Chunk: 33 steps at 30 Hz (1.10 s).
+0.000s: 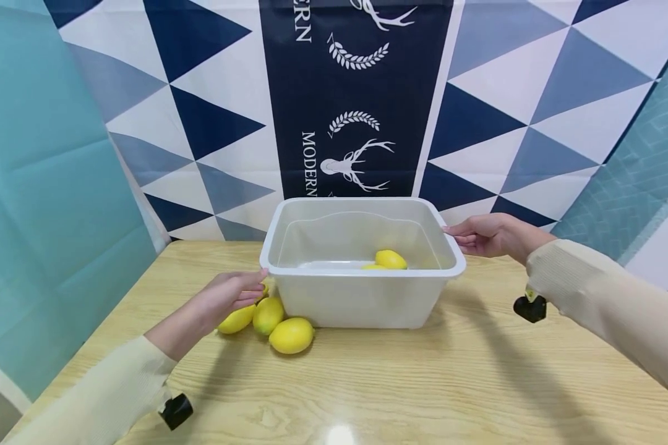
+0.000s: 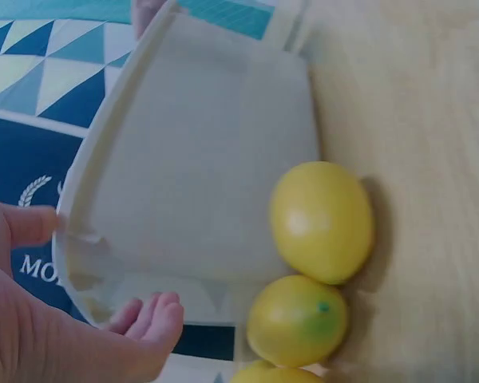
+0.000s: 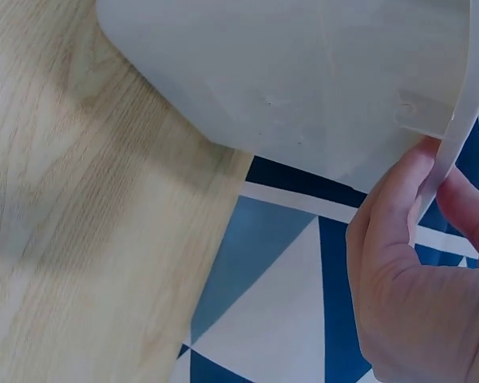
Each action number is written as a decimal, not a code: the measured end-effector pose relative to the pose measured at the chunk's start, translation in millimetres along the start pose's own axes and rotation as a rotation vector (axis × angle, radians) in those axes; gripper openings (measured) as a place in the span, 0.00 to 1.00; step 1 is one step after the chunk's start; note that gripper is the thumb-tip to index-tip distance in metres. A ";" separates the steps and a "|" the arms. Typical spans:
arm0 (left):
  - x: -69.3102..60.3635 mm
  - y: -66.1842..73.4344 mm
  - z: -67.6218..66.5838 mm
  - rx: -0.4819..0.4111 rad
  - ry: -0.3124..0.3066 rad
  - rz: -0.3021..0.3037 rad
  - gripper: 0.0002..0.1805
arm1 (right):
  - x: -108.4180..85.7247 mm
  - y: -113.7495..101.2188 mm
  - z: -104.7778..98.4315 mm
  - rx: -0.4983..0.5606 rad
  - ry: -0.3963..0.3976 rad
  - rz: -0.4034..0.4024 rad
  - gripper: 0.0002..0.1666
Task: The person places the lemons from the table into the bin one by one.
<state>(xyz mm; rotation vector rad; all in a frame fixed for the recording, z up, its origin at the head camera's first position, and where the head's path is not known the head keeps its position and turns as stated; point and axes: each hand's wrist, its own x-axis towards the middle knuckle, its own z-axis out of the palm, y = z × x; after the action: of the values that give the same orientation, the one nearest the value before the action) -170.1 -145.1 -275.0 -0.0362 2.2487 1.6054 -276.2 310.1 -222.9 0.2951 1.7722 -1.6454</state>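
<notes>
A white plastic bin (image 1: 356, 300) stands at the back of the table with two lemons (image 1: 391, 259) visible inside. At its right rim, my right hand (image 1: 492, 236) grips the edge; the right wrist view shows the thumb over the rim (image 3: 468, 96) and the fingers under it. My left hand (image 1: 231, 295) is at the left front corner, its thumb tip at the rim and its fingers loosely extended below. In the left wrist view those fingertips (image 2: 169, 313) do not visibly close on the bin (image 2: 207, 152). Several lemons (image 1: 291, 335) lie outside, against the bin's left front.
The wooden table (image 1: 401, 383) extends in front of the bin and to both sides. A patterned cloth (image 1: 217, 123) hangs directly behind it, with teal cloth (image 1: 50, 185) at the left. Black pieces (image 1: 176, 411) hang by both sleeves.
</notes>
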 end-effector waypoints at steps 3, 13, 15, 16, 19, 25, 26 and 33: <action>-6.9 -8.2 5.8 0.077 0.011 0.022 0.38 | -1.3 -1.4 2.6 -0.030 0.028 -0.003 0.10; -12.7 -32.3 28.0 0.308 0.137 0.128 0.30 | 0.0 -0.6 20.3 -0.098 0.176 -0.056 0.14; -12.6 -34.8 33.4 0.355 0.150 0.187 0.29 | -0.7 0.7 20.0 -0.098 0.184 -0.056 0.14; -12.5 -35.3 36.2 0.386 0.157 0.226 0.28 | -1.4 1.3 20.0 -0.100 0.189 -0.058 0.13; -11.1 -36.1 43.9 0.513 0.184 0.347 0.26 | -4.1 1.7 19.5 -0.103 0.188 -0.064 0.13; -6.7 -40.6 56.8 0.792 0.254 0.544 0.26 | -3.7 2.3 16.4 -0.108 0.161 -0.061 0.15; -6.0 -42.2 58.2 0.837 0.272 0.573 0.26 | -3.3 3.5 15.8 -0.112 0.158 -0.061 0.15; -0.2 -51.8 65.3 1.078 0.341 0.723 0.29 | -1.0 2.2 15.2 -0.118 0.140 -0.063 0.15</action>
<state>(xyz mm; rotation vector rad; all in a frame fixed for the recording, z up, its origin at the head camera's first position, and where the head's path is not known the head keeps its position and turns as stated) -139.1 -103.3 -340.1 0.9194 3.3242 0.3819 -269.2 296.4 -223.4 0.3091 1.9934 -1.5889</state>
